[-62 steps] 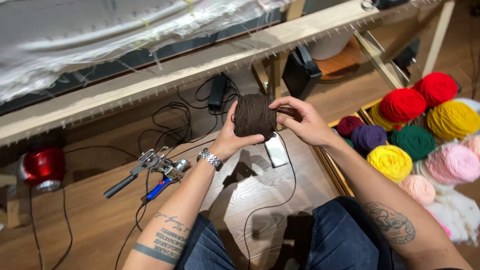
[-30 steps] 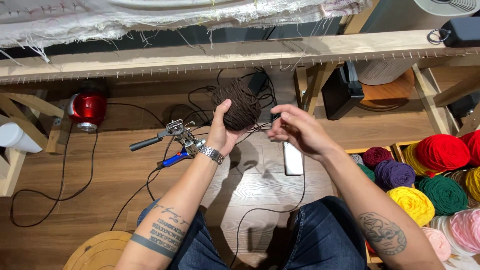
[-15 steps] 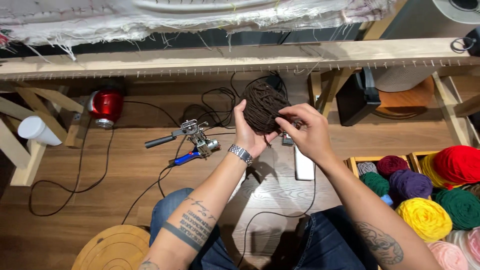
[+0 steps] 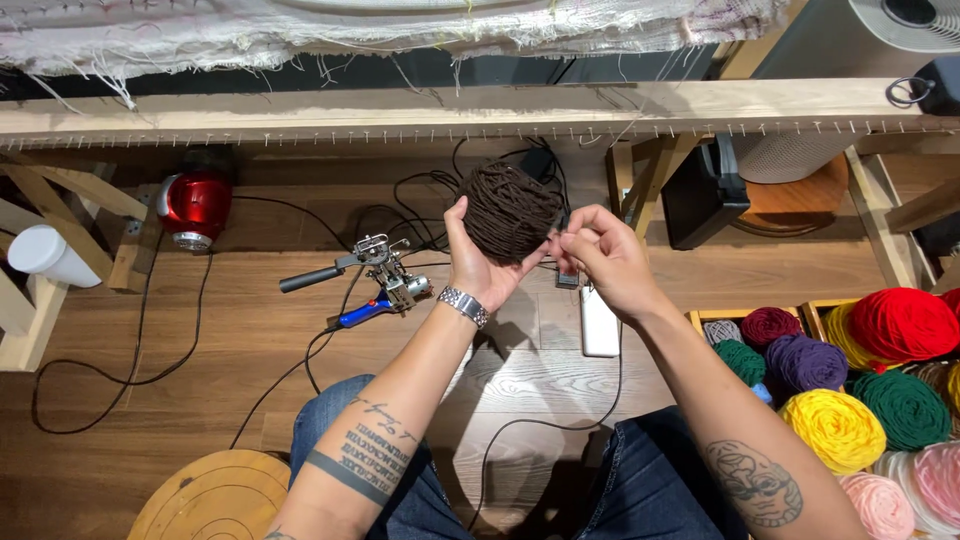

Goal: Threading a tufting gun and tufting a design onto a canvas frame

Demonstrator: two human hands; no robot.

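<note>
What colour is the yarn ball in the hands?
Dark brown yarn ball, seen in the head view.

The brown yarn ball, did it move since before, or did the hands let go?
The left hand still cups the brown yarn ball, now raised slightly. The right hand has slid off the ball's side and pinches at its edge. The tufting tool and yarn box stay put on the floor.

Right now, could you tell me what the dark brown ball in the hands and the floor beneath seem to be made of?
The dark brown ball looks like matte wound yarn, given its visible strands. The brown plank floor appears to be wood or wood-look laminate, showing grain and seams, with a slight sheen.
</note>
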